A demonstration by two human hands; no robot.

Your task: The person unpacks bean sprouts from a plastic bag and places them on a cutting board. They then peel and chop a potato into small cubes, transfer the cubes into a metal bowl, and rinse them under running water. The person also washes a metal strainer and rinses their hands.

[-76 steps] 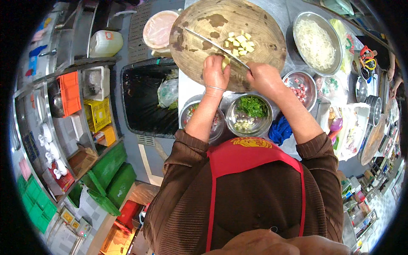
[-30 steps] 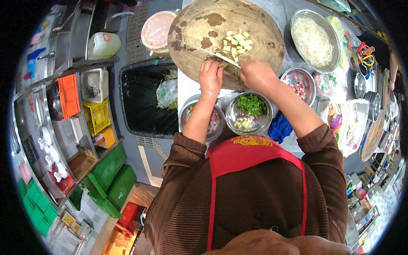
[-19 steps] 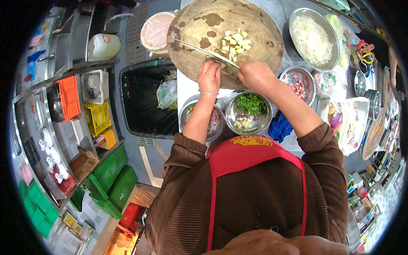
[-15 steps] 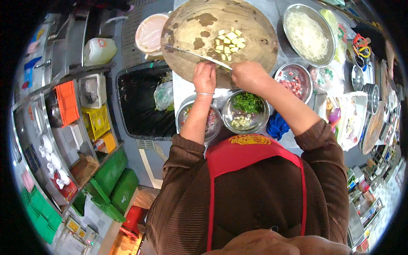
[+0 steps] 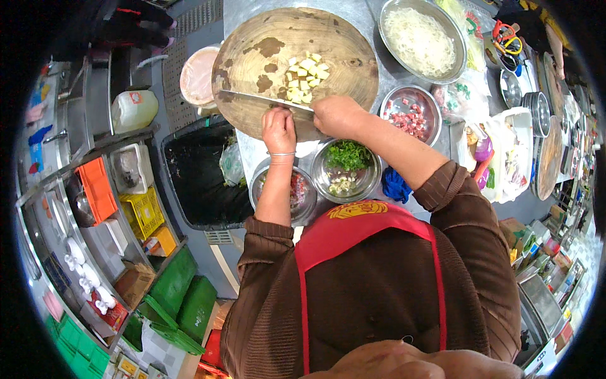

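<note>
A round wooden chopping board (image 5: 350, 47) holds a heap of pale yellow cubes (image 5: 309, 71), perhaps potato. My right hand (image 5: 339, 118) is closed around the handle of a knife (image 5: 262, 98), whose long blade points left across the board, just below the cubes. Close beneath the blade, near the board's front edge, my left hand (image 5: 279, 131) has its fingers curled down; whatever they hold is hidden. Below the board stand a steel bowl of chopped greens and pale bits (image 5: 348, 158) and another bowl with red pieces (image 5: 304, 197), partly covered by my left forearm.
To the right are a bowl of diced pink meat (image 5: 407, 120), a large basin of pale shreds (image 5: 420, 41), a blue cloth (image 5: 396, 184) and a white basket of vegetables (image 5: 521, 123). A black-lined bin (image 5: 189, 170) and a lidded tub (image 5: 199, 76) stand left of the table.
The view has shifted, so the board and bowls appear further left and slightly lower. Both hands stay at the board's front, with the knife still in my right hand.
</note>
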